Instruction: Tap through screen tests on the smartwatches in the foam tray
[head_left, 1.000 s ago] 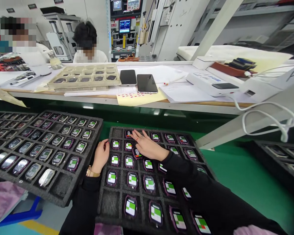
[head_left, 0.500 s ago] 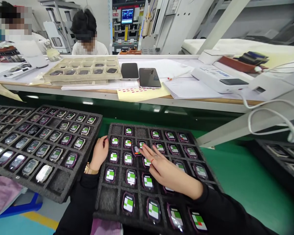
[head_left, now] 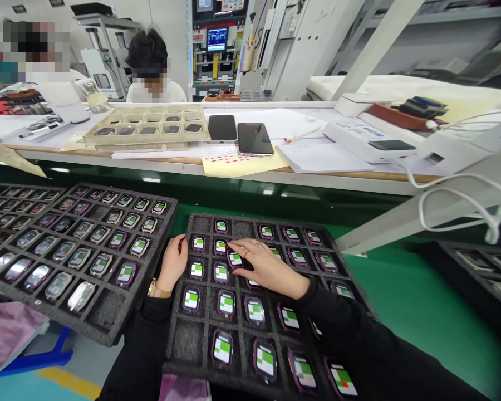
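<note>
A black foam tray (head_left: 187,341) lies before me, its compartments mostly filled with smartwatch cases whose lit screens show green and white blocks. My right hand (head_left: 267,266) reaches over the middle columns. Its thumb and fingertips close around one purple-rimmed smartwatch case (head_left: 235,259), which sits slightly tilted at its compartment; the palm hides some cases behind it. At the tray's left edge my left hand (head_left: 173,262) has its fingers curled against the side, partly hidden.
A second foam tray (head_left: 108,305) of watch cases stands at the left, with another beyond it. On the bench behind are a cream compartment box (head_left: 146,139), two phones (head_left: 255,139) and papers. A white post and cable (head_left: 421,209) cross at the right. Two people sit opposite.
The watch case that was tilted up in my right fingers now lies lower and flatter, its screen showing green and white. The right hand has turned over it; my left hand keeps its place.
</note>
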`<state>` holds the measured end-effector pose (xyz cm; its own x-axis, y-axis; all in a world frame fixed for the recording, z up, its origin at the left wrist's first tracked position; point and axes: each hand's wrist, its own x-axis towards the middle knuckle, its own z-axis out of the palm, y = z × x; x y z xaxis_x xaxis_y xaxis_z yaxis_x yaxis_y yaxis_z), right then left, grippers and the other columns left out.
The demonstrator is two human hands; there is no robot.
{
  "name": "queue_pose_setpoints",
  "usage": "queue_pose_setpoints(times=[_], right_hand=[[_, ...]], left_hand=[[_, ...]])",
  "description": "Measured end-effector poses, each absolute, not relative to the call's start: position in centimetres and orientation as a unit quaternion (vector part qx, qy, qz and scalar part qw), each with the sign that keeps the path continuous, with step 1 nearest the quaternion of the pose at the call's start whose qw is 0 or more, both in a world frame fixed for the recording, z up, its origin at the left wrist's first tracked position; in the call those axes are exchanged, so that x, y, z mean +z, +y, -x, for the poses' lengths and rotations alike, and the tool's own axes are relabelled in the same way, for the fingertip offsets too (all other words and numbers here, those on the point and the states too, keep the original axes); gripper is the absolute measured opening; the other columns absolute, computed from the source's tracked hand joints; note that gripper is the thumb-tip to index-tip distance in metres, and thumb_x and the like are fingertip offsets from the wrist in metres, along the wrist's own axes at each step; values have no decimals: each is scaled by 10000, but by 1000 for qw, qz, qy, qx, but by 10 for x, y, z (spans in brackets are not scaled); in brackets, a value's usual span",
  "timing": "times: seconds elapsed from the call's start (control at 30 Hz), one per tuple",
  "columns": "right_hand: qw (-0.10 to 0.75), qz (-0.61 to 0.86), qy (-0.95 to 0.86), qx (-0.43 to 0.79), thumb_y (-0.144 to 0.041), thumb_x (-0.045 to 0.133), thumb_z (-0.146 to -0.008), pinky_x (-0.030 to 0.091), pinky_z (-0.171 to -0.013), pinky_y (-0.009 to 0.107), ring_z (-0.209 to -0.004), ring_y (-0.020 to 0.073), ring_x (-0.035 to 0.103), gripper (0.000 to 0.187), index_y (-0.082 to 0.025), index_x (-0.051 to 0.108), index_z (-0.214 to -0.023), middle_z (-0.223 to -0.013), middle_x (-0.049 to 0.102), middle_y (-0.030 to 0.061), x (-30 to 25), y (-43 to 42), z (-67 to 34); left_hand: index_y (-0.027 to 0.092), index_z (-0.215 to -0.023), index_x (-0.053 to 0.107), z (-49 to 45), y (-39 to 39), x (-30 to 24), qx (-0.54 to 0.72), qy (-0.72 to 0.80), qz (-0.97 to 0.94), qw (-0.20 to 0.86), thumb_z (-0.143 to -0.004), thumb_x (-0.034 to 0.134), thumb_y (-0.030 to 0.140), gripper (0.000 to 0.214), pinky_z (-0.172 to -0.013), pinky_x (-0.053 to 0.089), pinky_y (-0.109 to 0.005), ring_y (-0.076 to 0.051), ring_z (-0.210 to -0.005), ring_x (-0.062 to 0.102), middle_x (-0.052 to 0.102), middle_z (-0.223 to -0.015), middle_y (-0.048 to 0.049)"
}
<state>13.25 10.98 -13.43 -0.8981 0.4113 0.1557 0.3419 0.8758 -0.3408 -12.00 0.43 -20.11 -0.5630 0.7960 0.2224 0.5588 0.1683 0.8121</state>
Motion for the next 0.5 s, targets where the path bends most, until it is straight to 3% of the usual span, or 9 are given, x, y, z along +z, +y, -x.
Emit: queue_pose_setpoints(times=[0.17,0.3,0.4,0.5], right_hand=[[115,200,-953,194,-239,763,-834,498,-973,524,-1116,333,597,448,-204,602,-1251,-1189,635,117,-140,110,-131],[145,246,-930,234,-200,733,-838,578,-855,379,-952,248,665,473,-215,584,-1286,-1236,593,93,-143,124,-131],[165,306,-905,245,-175,701,-852,607,-739,338,-739,190,677,461,-159,586,-1297,-1251,570,135,-147,148,-125],[167,351,-888,246,-158,695,-846,613,-742,359,-715,202,688,487,-102,581,-1316,-1213,590,174,-153,172,-115]], left_hand=[[143,-1122,650,120,4,-201,464,752,-451,128,-940,488,235,261,-882,517,-383,-232,-927,642,659,-1000,-122],[145,-1123,651,120,4,-202,467,751,-448,132,-942,487,244,263,-882,520,-394,-235,-927,642,662,-1010,-126],[153,-1113,657,121,5,-203,470,751,-445,134,-940,489,251,260,-882,524,-393,-232,-920,646,665,-995,-118],[150,-1103,661,122,5,-204,474,750,-442,134,-933,493,253,260,-883,527,-395,-232,-921,650,669,-989,-119]])
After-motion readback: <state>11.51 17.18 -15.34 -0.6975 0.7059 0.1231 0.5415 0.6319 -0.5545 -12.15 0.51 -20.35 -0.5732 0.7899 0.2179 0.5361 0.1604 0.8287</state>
